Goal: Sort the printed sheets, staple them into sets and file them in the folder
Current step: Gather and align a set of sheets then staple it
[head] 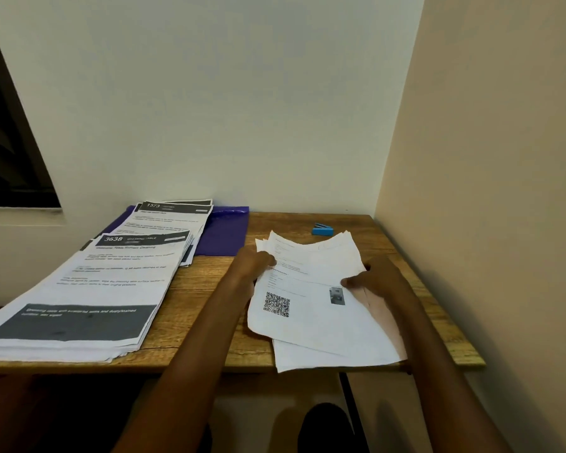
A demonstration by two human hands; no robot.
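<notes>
status from the wooden table (206, 335), biggest item down.

big stack of printed sheets (89, 289) sits on my left, near the front edge, top page headed 3638. looks squared up, so i'd call that pile sorted. can't see any staple in it.

second stack (174, 220) lies behind it, top page headed 1573, resting partly on the purple folder (226, 237). the folder lies flat against the back wall. whether anything is filed inside it i cannot tell; the sheets i can see lie on top of it.

loose bundle (311, 308) is in front of me on the right, fanned and uneven, top page showing a qr code and a small photo. its lower corner overhangs the front edge of the table. this is the part in hand.

my left hand (255, 259) grips the bundle's left edge, fingers curled round it. my right hand (378, 277) pinches the right edge, thumb on top of the page. hands well apart, one each side of the sheets.

blue stapler (322, 229) sits behind the bundle, near the back of the table, untouched by either hand.

judgement: sorting partly done, two piles made, one bundle left to square and split. stapling not visibly started. filing not visibly started. most of the job is ahead.
</notes>
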